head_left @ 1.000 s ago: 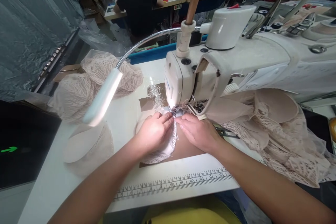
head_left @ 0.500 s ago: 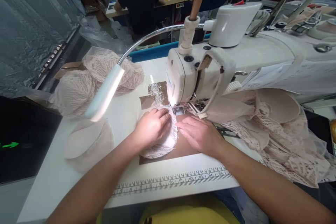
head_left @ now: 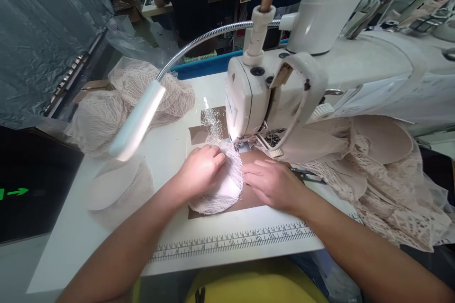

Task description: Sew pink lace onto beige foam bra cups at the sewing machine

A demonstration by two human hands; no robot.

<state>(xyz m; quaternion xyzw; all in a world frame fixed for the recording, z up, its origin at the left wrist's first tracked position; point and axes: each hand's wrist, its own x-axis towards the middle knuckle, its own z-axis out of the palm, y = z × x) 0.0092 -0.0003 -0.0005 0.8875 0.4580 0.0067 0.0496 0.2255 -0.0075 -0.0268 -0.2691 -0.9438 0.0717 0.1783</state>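
Under the presser-foot end of the white sewing machine [head_left: 245, 99] lies a rounded pale lace cup piece [head_left: 229, 184], flat on a brown plate [head_left: 254, 199]. My left hand [head_left: 204, 168] rests on its left part, fingers curled and closed over the lace, thumb partly hidden. At the right edge of the piece, my right hand [head_left: 272, 180] has its fingertips pressed together against the border. The needle area is mostly hidden by the machine head. Just right of my right hand lie dark scissors or snips [head_left: 309, 175], partly under fabric.
Lace bundles [head_left: 149, 90] sit at the back left, with a sheer cup piece [head_left: 119, 189] nearer. A lamp [head_left: 137, 120] hangs above the left side. Lace fabric [head_left: 387, 180] piles up at right. A ruler strip [head_left: 231, 241] runs along the front edge. A person [head_left: 188, 0] sits beyond.
My left fingers have curled in more, baring more of the lace piece. My right fingers are drawn closer together at its edge. The view has shifted slightly.
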